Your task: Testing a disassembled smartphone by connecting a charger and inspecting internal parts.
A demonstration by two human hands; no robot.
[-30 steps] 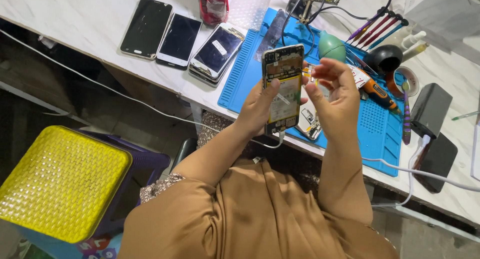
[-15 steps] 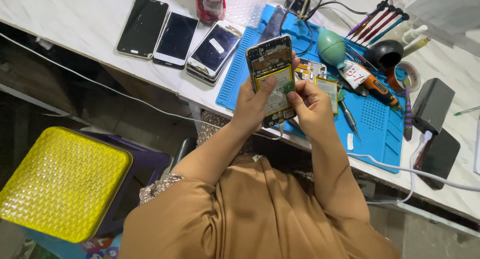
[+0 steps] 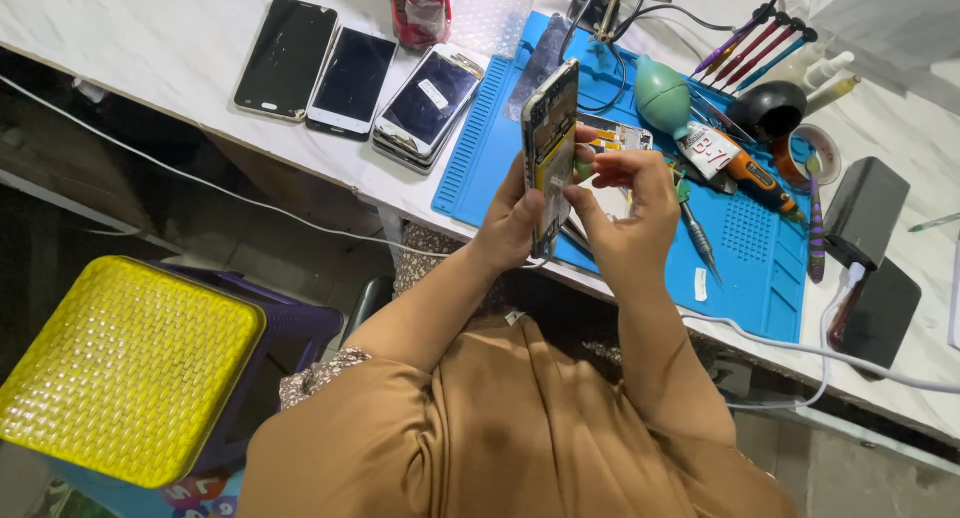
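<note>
Near the centre of the frame, above the blue work mat (image 3: 500, 168), the left hand (image 3: 510, 223) holds an opened phone (image 3: 548, 153) upright and turned nearly edge-on to the camera. Its fingers are clenched around the lower half of the phone, grasping it by the long edges with the thumb on the near side. The right hand (image 3: 625, 213) is just beside it. Its fingers are pinched together at the phone's exposed inner face, touching it near the middle; whether they grip a small part or tool there is too small to tell.

The phone looks thin, stiff and light, and with its back off the yellow and metal parts inside lie bare, so I judge it fragile. The rigid frame edges are the safe place to take hold, not the open side or the glass. The smooth sides could slip in a loose grip.

On the white surface (image 3: 150, 48) at upper left lie three dark phones (image 3: 345, 68) side by side. On the mat, right of the hands, are a green rubber blower (image 3: 662, 96), a screwdriver with an orange handle (image 3: 760, 173) and a pair of tweezers (image 3: 698, 238). A black box (image 3: 865, 213) stands at the right edge. A yellow woven stool (image 3: 120, 363) sits at lower left, below the surface.
</note>
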